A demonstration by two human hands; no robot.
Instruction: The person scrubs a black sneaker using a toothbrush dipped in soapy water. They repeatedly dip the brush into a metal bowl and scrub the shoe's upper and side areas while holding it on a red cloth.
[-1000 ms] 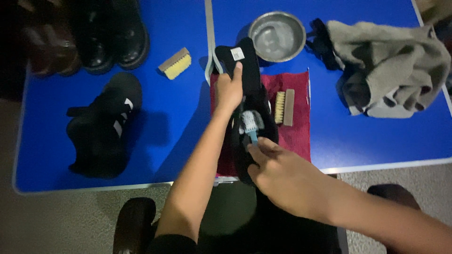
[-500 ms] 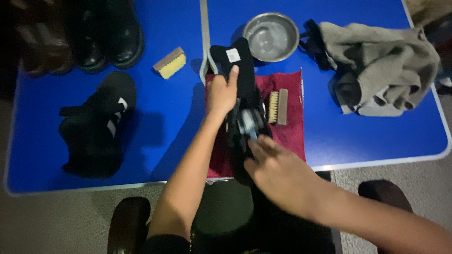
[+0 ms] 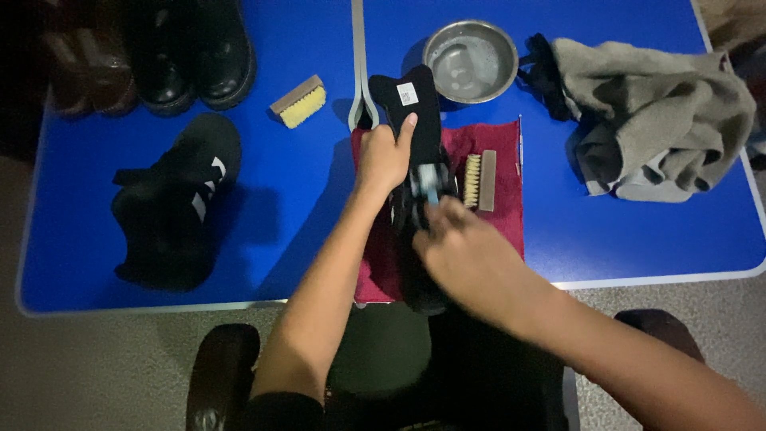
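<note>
The black shoe (image 3: 415, 183) is lying on the red cloth (image 3: 499, 144), near the middle of the blue tabletop (image 3: 319, 183), with its tongue pointing away from the person. The left hand (image 3: 384, 156) is pressing down on the top of the shoe, with the fingers wrapping its side and one finger lying straight along the tongue. The right hand (image 3: 463, 247) is closing around a small brush (image 3: 431, 182) with a light blue head, and the brush is touching the shoe just below the left hand. The right hand is looking blurry, so it is moving fast.

A second ago the brush was sitting lower on the shoe, nearer the person. Now it is sitting higher, closer to the left hand. The shoe itself is staying in the same place on the cloth. I think this means the scrubbing is going back and forth along the shoe and is not finished.

Right of the shoe, a wooden brush (image 3: 479, 180) is lying on the cloth. Behind the shoe, a metal bowl (image 3: 471, 60) is standing. Far right of the shoe, a grey towel (image 3: 662, 112) is lying in a heap. Left of the shoe are a yellow brush (image 3: 298, 101), another black shoe (image 3: 175, 199) with white stripes, and dark boots (image 3: 191, 52) at the far edge.
</note>
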